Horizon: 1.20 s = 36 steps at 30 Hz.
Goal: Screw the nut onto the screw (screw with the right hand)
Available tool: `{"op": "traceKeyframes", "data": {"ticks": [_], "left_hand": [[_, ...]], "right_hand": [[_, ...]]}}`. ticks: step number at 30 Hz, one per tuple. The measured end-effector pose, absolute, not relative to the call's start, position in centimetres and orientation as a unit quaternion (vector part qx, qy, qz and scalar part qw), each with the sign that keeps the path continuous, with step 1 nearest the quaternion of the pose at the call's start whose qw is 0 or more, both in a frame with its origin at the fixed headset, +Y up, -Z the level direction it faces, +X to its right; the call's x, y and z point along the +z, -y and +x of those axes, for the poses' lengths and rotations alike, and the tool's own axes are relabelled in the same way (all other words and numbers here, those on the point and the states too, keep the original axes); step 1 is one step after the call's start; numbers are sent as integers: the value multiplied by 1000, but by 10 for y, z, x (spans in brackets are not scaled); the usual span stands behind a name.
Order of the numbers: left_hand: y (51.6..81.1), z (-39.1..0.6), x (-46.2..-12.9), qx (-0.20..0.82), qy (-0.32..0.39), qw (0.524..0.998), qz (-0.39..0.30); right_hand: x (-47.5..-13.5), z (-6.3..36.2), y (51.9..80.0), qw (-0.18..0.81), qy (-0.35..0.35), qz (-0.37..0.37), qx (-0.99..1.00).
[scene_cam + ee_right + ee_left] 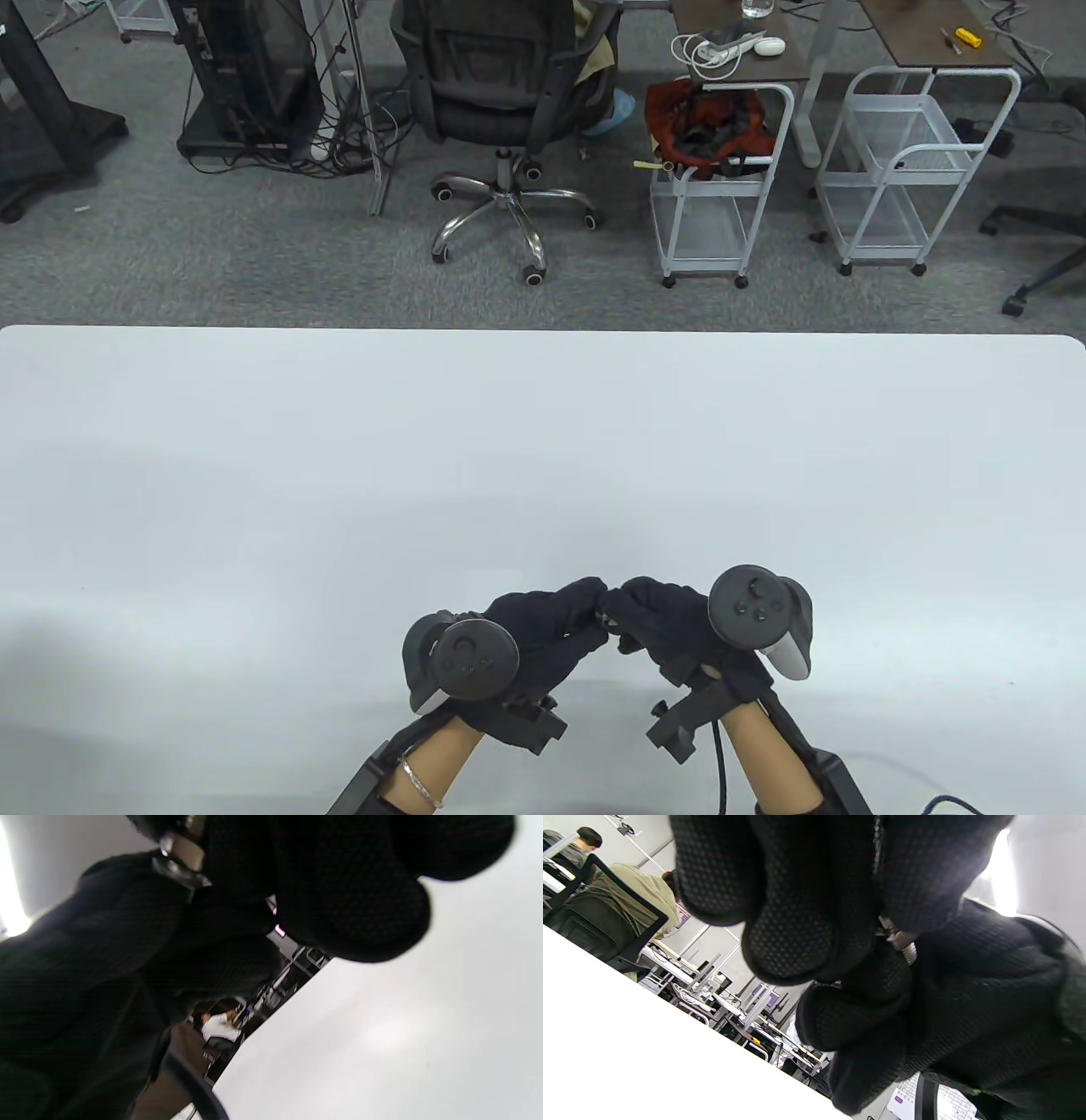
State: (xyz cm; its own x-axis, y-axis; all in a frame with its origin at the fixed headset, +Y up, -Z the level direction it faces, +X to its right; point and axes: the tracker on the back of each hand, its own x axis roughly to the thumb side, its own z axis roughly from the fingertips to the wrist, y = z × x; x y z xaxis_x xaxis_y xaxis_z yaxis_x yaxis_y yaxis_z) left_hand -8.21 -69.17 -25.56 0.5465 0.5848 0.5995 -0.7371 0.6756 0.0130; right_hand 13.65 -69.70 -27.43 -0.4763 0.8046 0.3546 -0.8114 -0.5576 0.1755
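Observation:
In the table view my two gloved hands meet fingertip to fingertip near the table's front edge. The left hand (591,608) pinches the nut (895,937) and the right hand (619,604) pinches the screw (909,952), whose thread runs between them. In the table view the metal parts (604,617) are almost wholly hidden by the fingers. In the right wrist view a hex metal piece with a flange (182,859) shows below the right fingers (352,908), against the left hand (85,955). How far the nut sits on the thread is hidden.
The white table (543,458) spreads out beyond the hands. Past its far edge are an office chair (509,93) and two white wire carts (721,195) on grey carpet.

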Motion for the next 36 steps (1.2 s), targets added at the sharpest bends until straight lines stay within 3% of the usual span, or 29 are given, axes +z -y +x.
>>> {"op": "traceKeyframes", "data": {"ticks": [6,10,15,16,19,20,25,30,35,36], "left_hand": [[690,-84,-256,388,276,868,140],[690,-82,-255,383,281,869,140],[689,-83,-255,379,266,873,149],[688,-83,-254,381,272,871,146],[688,-81,-253,375,281,870,152],[688,-81,-253,374,285,870,150],[689,-84,-255,389,265,870,148],[689,-81,-253,380,275,870,149],[688,-84,-254,386,259,872,153],[687,-84,-253,387,264,870,151]], "right_hand": [[-275,137,692,458,-76,244,852],[-272,135,694,462,32,200,863],[-275,136,691,474,-85,253,839],[-274,137,691,464,-82,249,846],[-272,135,693,464,33,207,861],[-271,134,694,470,40,199,859],[-274,136,691,480,-72,248,839],[-272,134,694,468,32,201,860],[-274,136,691,481,-84,256,834],[-273,136,691,471,-63,250,844]]}}
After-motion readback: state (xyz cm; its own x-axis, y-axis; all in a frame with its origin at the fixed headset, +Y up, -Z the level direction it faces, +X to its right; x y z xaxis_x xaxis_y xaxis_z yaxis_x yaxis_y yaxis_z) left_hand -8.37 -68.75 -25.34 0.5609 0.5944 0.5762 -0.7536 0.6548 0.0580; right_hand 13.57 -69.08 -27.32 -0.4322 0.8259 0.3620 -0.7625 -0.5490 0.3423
